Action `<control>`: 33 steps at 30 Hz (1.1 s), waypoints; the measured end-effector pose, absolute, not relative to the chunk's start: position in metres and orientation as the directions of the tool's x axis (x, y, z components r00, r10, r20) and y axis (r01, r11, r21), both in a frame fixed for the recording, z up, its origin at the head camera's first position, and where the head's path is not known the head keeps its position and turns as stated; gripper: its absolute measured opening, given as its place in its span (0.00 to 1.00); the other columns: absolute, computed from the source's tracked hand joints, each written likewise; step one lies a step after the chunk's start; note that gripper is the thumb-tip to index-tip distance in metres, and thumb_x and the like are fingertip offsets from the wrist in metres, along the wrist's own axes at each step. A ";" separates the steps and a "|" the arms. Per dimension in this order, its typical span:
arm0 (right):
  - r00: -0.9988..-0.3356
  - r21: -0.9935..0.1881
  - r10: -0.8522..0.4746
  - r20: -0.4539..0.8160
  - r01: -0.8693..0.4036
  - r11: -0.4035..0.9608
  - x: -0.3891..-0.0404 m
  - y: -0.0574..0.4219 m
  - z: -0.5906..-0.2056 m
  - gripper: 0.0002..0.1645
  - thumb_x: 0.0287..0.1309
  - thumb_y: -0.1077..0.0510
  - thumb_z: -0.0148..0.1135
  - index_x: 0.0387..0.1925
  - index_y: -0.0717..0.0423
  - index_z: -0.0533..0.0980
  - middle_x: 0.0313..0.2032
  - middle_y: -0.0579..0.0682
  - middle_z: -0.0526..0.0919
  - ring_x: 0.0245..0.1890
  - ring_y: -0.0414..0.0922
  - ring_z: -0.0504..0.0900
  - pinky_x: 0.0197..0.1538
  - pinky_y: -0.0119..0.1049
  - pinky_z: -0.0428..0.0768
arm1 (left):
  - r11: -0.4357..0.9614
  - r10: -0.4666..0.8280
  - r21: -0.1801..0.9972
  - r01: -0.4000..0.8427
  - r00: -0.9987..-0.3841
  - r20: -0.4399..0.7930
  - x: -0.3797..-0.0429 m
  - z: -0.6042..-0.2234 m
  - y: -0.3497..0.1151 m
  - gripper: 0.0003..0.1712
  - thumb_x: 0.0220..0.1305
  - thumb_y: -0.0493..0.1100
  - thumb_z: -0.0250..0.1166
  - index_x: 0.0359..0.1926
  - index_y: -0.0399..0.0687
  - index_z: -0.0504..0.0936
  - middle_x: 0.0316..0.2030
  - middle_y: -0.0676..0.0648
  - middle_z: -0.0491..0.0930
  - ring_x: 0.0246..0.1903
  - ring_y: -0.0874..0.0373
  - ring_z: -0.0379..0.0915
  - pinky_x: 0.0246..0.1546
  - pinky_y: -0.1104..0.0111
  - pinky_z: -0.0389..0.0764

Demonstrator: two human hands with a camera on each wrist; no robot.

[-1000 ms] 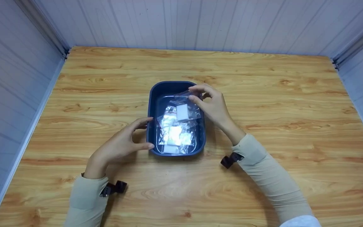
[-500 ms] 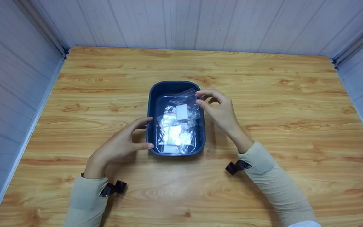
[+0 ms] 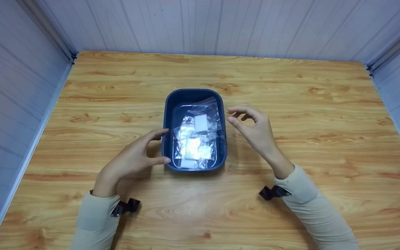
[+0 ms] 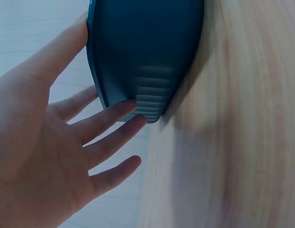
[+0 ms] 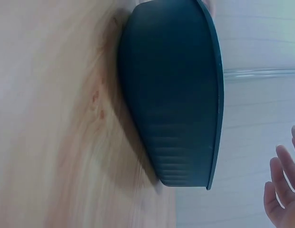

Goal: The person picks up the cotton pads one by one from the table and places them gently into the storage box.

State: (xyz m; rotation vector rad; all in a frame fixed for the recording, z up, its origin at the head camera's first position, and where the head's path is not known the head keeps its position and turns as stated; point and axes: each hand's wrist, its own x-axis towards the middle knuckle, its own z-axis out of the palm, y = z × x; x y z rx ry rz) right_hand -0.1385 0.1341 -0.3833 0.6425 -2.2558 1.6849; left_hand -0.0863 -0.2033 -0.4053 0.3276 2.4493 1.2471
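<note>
A dark blue rectangular tub (image 3: 165, 114) stands on the table, with several clear zip bags inside. The uppermost zip bag (image 3: 214, 116) holds a white rectangular piece (image 3: 201, 123) and leans toward the tub's right wall. My left hand (image 3: 130, 152) rests its thumb and a finger on the left rim; in the left wrist view the fingers (image 4: 112, 116) are spread along the ribbed outer wall. To the right of the tub hovers my right hand (image 3: 255, 128), apart from it, its fingers loosely bent and holding nothing. The lower bags are partly hidden by glare and overlap.
The wood-grain table (image 3: 325, 121) stretches out on all sides of the tub. Pale panel walls (image 3: 200, 27) rise behind it and at both sides. A small dark camera (image 3: 271, 192) is strapped at the right wrist, another camera (image 3: 128, 207) at the left.
My right hand has let go of the top zip bag and drawn back to the right, outside the tub. The bag stays in the tub; my left hand has kept its place.
</note>
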 end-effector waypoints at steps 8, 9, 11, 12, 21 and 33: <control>-0.868 -0.824 -0.156 0.472 -0.497 0.272 -0.128 0.152 -0.384 0.10 0.58 0.70 0.67 0.43 0.66 0.83 0.39 0.56 0.87 0.40 0.39 0.80 0.44 0.36 0.75 | 0.654 0.378 0.745 0.130 -0.909 -0.173 -0.086 -0.400 -0.202 0.50 0.57 0.62 0.71 0.76 0.57 0.59 0.73 0.47 0.60 0.72 0.46 0.54 0.70 0.47 0.57; -0.867 -0.820 -0.154 0.474 -0.498 0.281 -0.127 0.155 -0.384 0.10 0.58 0.72 0.66 0.43 0.67 0.82 0.39 0.57 0.86 0.40 0.38 0.80 0.44 0.36 0.75 | 0.661 0.380 0.736 0.144 -0.910 -0.164 -0.086 -0.400 -0.202 0.50 0.57 0.62 0.71 0.75 0.57 0.59 0.72 0.48 0.61 0.71 0.47 0.55 0.70 0.47 0.58; -0.862 -0.810 -0.151 0.483 -0.506 0.296 -0.125 0.160 -0.384 0.10 0.58 0.74 0.65 0.43 0.69 0.82 0.39 0.60 0.86 0.40 0.37 0.80 0.44 0.36 0.75 | 0.676 0.383 0.717 0.170 -0.912 -0.144 -0.086 -0.399 -0.202 0.51 0.56 0.63 0.71 0.75 0.56 0.59 0.72 0.48 0.61 0.71 0.47 0.56 0.69 0.48 0.59; -0.859 -0.805 -0.151 0.489 -0.511 0.302 -0.124 0.164 -0.384 0.10 0.57 0.75 0.64 0.42 0.70 0.81 0.39 0.61 0.86 0.40 0.37 0.80 0.44 0.35 0.75 | 0.682 0.384 0.708 0.182 -0.913 -0.135 -0.086 -0.399 -0.202 0.51 0.56 0.63 0.71 0.75 0.56 0.60 0.72 0.48 0.62 0.71 0.47 0.56 0.69 0.49 0.60; -0.863 -0.808 -0.102 0.494 -0.500 0.311 -0.115 0.192 -0.386 0.12 0.59 0.73 0.64 0.45 0.64 0.83 0.39 0.57 0.86 0.40 0.39 0.81 0.45 0.32 0.75 | 0.711 0.383 0.667 0.225 -0.918 -0.099 -0.085 -0.395 -0.203 0.48 0.58 0.60 0.71 0.75 0.54 0.61 0.71 0.47 0.63 0.70 0.45 0.58 0.69 0.48 0.60; -0.850 -0.793 -0.023 0.526 -0.500 0.348 -0.107 0.215 -0.378 0.10 0.60 0.74 0.62 0.44 0.73 0.80 0.40 0.58 0.85 0.42 0.41 0.80 0.46 0.30 0.75 | 0.721 0.339 0.653 0.232 -0.940 -0.040 -0.086 -0.391 -0.207 0.38 0.65 0.57 0.66 0.72 0.54 0.67 0.69 0.48 0.67 0.69 0.45 0.59 0.69 0.47 0.59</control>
